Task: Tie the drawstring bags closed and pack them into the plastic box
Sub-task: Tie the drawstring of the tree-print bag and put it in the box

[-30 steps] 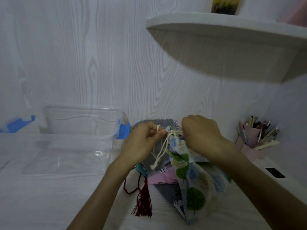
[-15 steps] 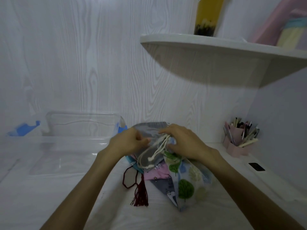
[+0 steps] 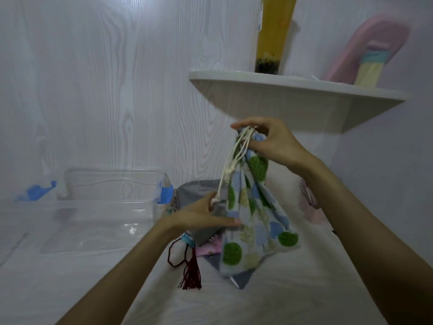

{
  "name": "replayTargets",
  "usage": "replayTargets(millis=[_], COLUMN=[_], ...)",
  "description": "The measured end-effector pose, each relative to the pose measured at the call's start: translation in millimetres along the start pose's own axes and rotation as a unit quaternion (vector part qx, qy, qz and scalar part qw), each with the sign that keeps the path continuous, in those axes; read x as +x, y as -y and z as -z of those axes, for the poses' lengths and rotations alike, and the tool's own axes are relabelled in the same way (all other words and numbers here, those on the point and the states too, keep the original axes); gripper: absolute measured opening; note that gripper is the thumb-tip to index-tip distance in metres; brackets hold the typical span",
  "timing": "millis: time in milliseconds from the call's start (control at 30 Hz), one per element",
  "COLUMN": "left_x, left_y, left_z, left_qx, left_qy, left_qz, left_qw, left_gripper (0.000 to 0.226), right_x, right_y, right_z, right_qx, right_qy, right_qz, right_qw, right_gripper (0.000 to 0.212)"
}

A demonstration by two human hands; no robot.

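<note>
Cotton printed with green and blue trees makes up the drawstring bag, which is held up above the white bench by its gathered neck. The neck is pinched between the thumb and fingers of the right hand, just below the edge of a white shelf. A cream drawstring is seen running down from the neck to the left hand, where its end is gripped by the curled fingers while the thumb lies against the lower part of the bag. The bottom of the bag hangs over a small heap of other bags, grey and pink, which lie on the bench; a dark red tassel on a cord is spread out beside them. A clear plastic box with blue clips is placed to the left, near the wall, well apart from the raised bag, and nothing can be made out inside it. On the shelf a tall cup of yellow drink is stood upright, and a pink object is leaned against the wall further right.
</note>
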State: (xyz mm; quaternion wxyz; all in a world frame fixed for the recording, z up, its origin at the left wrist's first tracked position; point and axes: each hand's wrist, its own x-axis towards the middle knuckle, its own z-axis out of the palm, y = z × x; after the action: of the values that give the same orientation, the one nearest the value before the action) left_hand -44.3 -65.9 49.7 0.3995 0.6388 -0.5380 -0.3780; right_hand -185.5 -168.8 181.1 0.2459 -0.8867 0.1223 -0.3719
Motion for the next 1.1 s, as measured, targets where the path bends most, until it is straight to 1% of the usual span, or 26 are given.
replayTargets(millis=[67,133,200,267,333,400,467,533,567,600,633,667,733,833,933,1000,1100], left_x=[0,-2,-4,-3,-5,-7,-8,-8,-9,-11,-12,-15,-26,-50,-71,-82,-89], left_y=[0,-7,-15,-18,-19,-23,-25,-27,-26,-26,-24,-22,-23,-32,-44,-47,-42], left_z=[-1,-2,-1,-4,-13,-22,-26,-20,-12,-1,12,27,61,100,138,167,210], left_qx=[-0.03,-0.026,0.019,0.059,0.058,0.055,0.064,0.123,0.16,0.189,0.196,0.18,0.096,-0.002,-0.042,-0.036,-0.033], left_qy=[0.033,0.042,0.004,-0.039,-0.099,-0.181,-0.287,-0.378,-0.397,-0.394,-0.379,-0.359,-0.33,-0.327,-0.343,-0.379,-0.43], left_qz=[-0.017,-0.051,-0.076,-0.097,-0.106,-0.089,-0.071,-0.053,-0.037,-0.016,0.005,0.022,0.042,0.014,-0.018,-0.008,0.025], left_qw=[0.999,0.997,0.997,0.993,0.988,0.978,0.953,0.916,0.903,0.899,0.904,0.915,0.938,0.945,0.938,0.925,0.902], left_gripper=[0.084,0.062,0.048,0.045,0.046,0.045,0.056,0.052,0.047,0.039,0.032,0.029,0.026,0.014,0.002,0.01,0.009], right_x=[5,11,19,27,34,40,45,49,51,53,53,54,56,61,73,83,97], right_y=[13,26,35,40,45,50,58,63,64,64,63,62,58,56,59,60,55], right_z=[9,14,8,-4,-21,-36,-48,-53,-54,-53,-51,-49,-47,-55,-76,-99,-145], right_qx=[0.021,0.041,0.051,0.058,0.077,0.105,0.136,0.166,0.18,0.189,0.193,0.197,0.206,0.213,0.212,0.195,0.127], right_qy=[-0.044,-0.063,-0.074,-0.089,-0.1,-0.106,-0.111,-0.122,-0.124,-0.126,-0.13,-0.136,-0.146,-0.157,-0.163,-0.159,-0.128], right_qz=[0.014,0.037,0.05,0.046,0.041,0.032,0.02,0.014,0.011,0.009,0.008,0.008,0.012,0.019,0.024,0.025,0.029], right_qw=[0.999,0.996,0.995,0.993,0.991,0.988,0.984,0.979,0.976,0.974,0.972,0.971,0.968,0.964,0.963,0.967,0.983], right_gripper=[0.033,0.034,0.034,0.036,0.037,0.038,0.039,0.039,0.039,0.039,0.039,0.038,0.036,0.031,0.031,0.032,0.031])
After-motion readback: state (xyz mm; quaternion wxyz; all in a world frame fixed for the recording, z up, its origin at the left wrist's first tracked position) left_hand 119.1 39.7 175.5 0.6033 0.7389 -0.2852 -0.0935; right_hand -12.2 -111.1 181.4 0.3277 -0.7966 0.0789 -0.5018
